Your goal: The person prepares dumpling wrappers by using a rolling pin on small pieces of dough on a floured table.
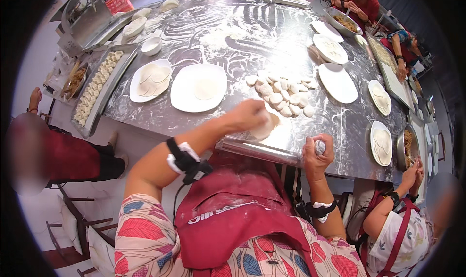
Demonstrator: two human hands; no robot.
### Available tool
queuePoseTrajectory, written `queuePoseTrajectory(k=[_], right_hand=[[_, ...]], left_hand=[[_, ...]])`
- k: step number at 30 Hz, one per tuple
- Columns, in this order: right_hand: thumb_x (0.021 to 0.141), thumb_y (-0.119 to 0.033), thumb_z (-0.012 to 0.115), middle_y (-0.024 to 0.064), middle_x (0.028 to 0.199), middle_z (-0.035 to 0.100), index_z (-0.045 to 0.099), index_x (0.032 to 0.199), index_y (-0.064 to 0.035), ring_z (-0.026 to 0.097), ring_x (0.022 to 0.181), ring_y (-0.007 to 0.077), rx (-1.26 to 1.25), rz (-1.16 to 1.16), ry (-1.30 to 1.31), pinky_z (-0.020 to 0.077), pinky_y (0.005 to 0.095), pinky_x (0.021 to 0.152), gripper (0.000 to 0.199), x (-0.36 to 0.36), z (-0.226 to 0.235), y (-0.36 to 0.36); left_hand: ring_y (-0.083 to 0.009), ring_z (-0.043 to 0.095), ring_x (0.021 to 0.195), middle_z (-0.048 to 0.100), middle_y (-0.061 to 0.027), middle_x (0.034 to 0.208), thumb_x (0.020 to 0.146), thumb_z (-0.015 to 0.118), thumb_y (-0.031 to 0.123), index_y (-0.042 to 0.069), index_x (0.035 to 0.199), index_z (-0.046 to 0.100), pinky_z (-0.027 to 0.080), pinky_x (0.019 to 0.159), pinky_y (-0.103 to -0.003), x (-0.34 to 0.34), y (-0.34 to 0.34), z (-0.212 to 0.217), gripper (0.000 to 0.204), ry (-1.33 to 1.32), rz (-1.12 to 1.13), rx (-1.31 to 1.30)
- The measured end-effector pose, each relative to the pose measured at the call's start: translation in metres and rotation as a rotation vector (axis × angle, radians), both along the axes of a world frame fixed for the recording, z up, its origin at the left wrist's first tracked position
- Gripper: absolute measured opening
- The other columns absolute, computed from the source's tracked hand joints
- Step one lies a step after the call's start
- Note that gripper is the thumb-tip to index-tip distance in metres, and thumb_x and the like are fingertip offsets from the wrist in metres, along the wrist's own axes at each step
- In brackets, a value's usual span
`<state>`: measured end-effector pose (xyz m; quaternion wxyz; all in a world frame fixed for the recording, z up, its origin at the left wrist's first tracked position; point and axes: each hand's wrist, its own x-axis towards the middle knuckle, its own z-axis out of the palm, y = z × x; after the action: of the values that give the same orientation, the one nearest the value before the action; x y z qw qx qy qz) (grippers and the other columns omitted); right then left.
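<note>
Over the table's near edge, my left hand is closed on a thin round dough wrapper, which hangs below the fingers and is slightly blurred. My right hand is wrapped round a grey rolling pin; only its rounded end shows above the fist. Just beyond my hands lies a heap of small flattened dough pieces. A square white plate with one pale wrapper stands beyond my left forearm. Left of it, another white plate bears several overlapping wrappers.
A metal tray of dumplings stands at the left edge, near a small white bowl. White plates line the right side. A co-worker's hands are beside a bowl of filling. Another person stands at left.
</note>
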<state>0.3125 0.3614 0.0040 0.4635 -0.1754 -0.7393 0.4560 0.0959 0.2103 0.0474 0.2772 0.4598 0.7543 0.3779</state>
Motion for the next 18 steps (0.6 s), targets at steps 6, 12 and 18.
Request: queuePoseTrajectory(k=[6,12,18], right_hand=[[0.079,0.004,0.068,0.0055,0.080,0.056,0.054,0.088,-0.0029,0.054,0.061,0.0118,-0.053,-0.001,-0.017,0.0443,0.0257,0.056,0.018,-0.012,-0.006,0.009],[0.078,0.003,0.069,0.0074,0.081,0.058,0.055,0.089,-0.0031,0.056,0.061,0.0144,0.040,-0.036,0.001,0.0460,0.0261,0.058,0.019,-0.017,-0.011,0.015],[0.078,0.001,0.071,0.0052,0.075,0.059,0.055,0.088,-0.0042,0.058,0.058,0.0118,0.015,-0.024,0.009,0.0447,0.0249,0.054,0.020,-0.016,-0.003,0.010]], left_hand=[[-0.0187,0.058,0.094,0.061,-0.0130,0.101,0.081,0.072,0.020,-0.002,0.108,0.058,0.047,0.082,-0.030,-0.111,-0.095,0.035,0.038,0.167,0.486,-0.060],[-0.0159,0.058,0.084,0.063,-0.0088,0.090,0.084,0.066,0.017,-0.002,0.095,0.062,0.047,0.075,-0.030,-0.108,-0.081,0.019,0.022,0.136,0.447,-0.052],[-0.0222,0.063,0.076,0.066,-0.0117,0.079,0.083,0.066,0.017,0.001,0.089,0.064,0.050,0.072,-0.033,-0.045,0.025,-0.011,0.018,0.199,0.113,-0.086]])
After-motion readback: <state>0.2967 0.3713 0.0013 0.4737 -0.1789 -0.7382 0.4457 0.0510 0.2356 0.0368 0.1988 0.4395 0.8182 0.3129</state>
